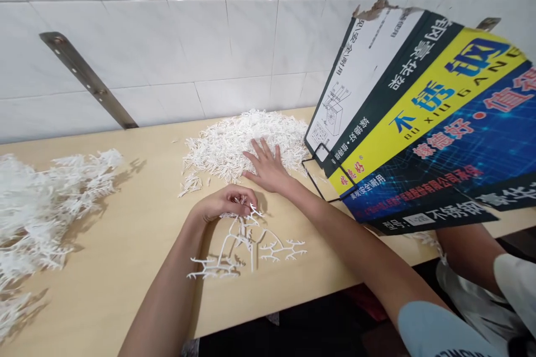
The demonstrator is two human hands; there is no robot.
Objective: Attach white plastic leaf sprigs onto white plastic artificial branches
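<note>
My left hand (226, 203) is curled shut on the top of a white branching plastic frame (245, 248) that lies on the wooden table (125, 245). My right hand (268, 166) lies flat with fingers spread on the near edge of a heap of small white plastic pieces (247, 142). The two hands are close together near the table's middle.
A big pile of white branching frames (46, 206) covers the table's left side. A printed cardboard box (422, 117) tilts over the table's right end on a black wire stand. White tiled wall with a metal bracket (87, 78) stands behind. A knee shows lower right.
</note>
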